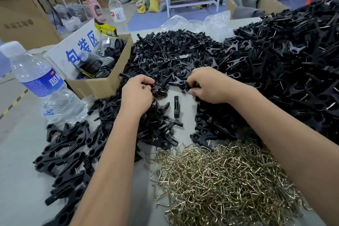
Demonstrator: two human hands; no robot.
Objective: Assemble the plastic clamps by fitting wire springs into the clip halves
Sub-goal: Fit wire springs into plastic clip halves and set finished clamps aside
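**Two hands picking black clip halves from a heaped worktable**

Two bare forearms reach up from the bottom of the frame to its middle. The left hand (136, 91) has its fingers curled around a small cluster of black plastic clip parts (159, 89). The right hand (205, 86) is likewise curled, pinching a black clip piece (189, 86) at its fingertips. Neither hand appears to hold a wire spring, though the undersides of the fingers are hidden.

Judging by this, the step in hand is gathering or pairing two clip halves. The next move would call for lining the halves up, then reaching down to the springs and seating one across the pair.

Loose clip halves (174, 55) fill the centre and upper middle in a matte black, angular heap. A taller mound at the right (286, 60) shows thin wire ends poking out, so these look like finished clamps. More of the same lie in a row at lower left (67, 145). One narrow black piece (176, 106) lies alone on the pale grey table (22, 134) between the hands.

Wire springs (225, 180), shiny, brassy and bent into open triangles, form a tangled pile at lower right.

At left stand a clear water bottle (40, 82) and an open cardboard box (99, 82) of ribbed black parts.
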